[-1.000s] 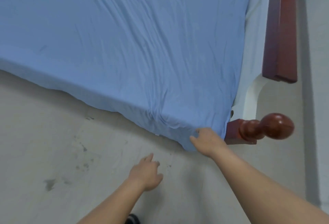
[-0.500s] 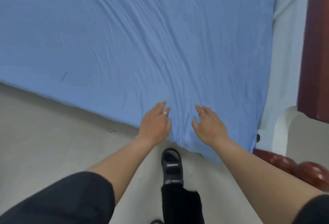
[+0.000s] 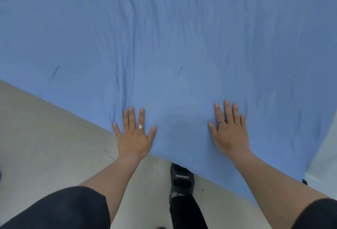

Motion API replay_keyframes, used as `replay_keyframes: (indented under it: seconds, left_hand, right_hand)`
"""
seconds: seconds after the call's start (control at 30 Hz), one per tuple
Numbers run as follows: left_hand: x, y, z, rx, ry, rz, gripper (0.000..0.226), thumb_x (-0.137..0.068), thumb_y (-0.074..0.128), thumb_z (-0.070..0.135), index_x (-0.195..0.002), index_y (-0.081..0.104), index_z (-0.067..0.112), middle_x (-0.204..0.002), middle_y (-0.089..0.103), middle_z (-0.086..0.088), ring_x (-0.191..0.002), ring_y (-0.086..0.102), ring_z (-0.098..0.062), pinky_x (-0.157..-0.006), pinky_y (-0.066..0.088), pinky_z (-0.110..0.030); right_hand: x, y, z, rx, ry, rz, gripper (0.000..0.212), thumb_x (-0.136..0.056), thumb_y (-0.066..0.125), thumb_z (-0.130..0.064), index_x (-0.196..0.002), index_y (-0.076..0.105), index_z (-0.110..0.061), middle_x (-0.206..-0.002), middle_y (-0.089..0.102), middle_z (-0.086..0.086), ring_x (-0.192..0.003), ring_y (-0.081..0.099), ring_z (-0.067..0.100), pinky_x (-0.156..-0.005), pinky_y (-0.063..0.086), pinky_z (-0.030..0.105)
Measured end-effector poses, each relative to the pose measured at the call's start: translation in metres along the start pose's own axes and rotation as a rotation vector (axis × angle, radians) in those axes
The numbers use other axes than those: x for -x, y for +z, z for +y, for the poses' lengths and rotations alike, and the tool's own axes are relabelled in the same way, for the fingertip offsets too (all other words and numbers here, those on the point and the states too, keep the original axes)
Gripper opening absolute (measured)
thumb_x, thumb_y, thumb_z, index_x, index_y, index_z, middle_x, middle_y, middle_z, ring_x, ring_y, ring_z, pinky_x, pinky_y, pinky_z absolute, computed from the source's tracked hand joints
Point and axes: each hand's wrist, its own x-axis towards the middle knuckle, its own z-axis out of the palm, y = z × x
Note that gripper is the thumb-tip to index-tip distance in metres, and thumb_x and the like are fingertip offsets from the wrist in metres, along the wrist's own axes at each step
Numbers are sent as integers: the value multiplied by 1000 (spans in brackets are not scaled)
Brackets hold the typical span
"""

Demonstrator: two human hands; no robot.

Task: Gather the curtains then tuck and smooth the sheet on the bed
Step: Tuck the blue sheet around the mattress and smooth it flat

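A blue sheet (image 3: 173,46) covers the bed and fills the upper part of the head view, with long wrinkles running away from me. My left hand (image 3: 134,135) lies flat, fingers spread, on the sheet at the bed's near edge. My right hand (image 3: 229,130) lies flat on the sheet too, a little farther in and well to the right. Each hand wears a ring. No curtains are in view.
Pale grey floor (image 3: 45,146) runs along the bed's near edge at the lower left. My foot in a black strapped sandal (image 3: 182,179) stands by the bed between my arms. A white strip of mattress or frame (image 3: 322,159) shows at the right edge.
My hands have moved apart, from close together to wide on the sheet, and the fingers have flattened. The view has shifted closer over the bed; the wooden bedpost has left the frame.
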Motion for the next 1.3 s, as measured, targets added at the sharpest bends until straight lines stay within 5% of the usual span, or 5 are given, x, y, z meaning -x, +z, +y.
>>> replay_keyframes:
  seconds: [0.13, 0.27, 0.4, 0.83, 1.3]
  left_hand:
    - [24, -13, -20, -6, 19, -163, 77, -96, 12, 71, -152, -29, 37, -160, -38, 5, -150, -31, -22, -122, -10, -54]
    - [22, -33, -23, 134, 62, 105, 40, -96, 45, 37, -127, 59, 16, -131, 54, -8, -114, 58, -35, -93, 46, -46]
    - [-3, -47, -39, 376, 90, 365, 7, -90, 64, 3, -95, 68, 6, -99, 60, -11, -84, 64, -36, -67, 53, -41]
    - [-153, -91, -122, 209, 37, 158, 62, -104, 33, 48, -160, 15, 27, -170, -2, 3, -156, -5, -22, -119, 10, -66]
    - [-105, -90, -247, 123, -238, -211, 70, -97, 9, 68, -154, -22, 42, -163, -32, 8, -148, -31, -10, -108, -2, -79]
  right_hand:
    - [-6, -13, -21, -5, 51, -13, 71, -100, 23, -58, -161, -3, -30, -168, -13, 3, -154, -15, 27, -124, 2, 51]
    - [-29, -22, -82, -35, -196, 44, 70, -100, 29, -57, -161, 5, -33, -169, -6, 4, -155, -10, 28, -124, 4, 53]
    - [-31, -5, -138, 72, -277, -141, 95, -85, 30, -82, -154, -20, -40, -163, -30, 4, -149, -30, 35, -117, -13, 64]
    - [-33, -19, -168, 193, -115, -325, 138, -61, 57, -91, -146, -38, -38, -154, -44, 7, -143, -38, 40, -112, 7, 74]
    - [-23, -65, -207, -531, 416, -137, 87, -92, 60, -54, -158, 6, -39, -158, 16, 10, -136, 45, 32, -106, 41, 46]
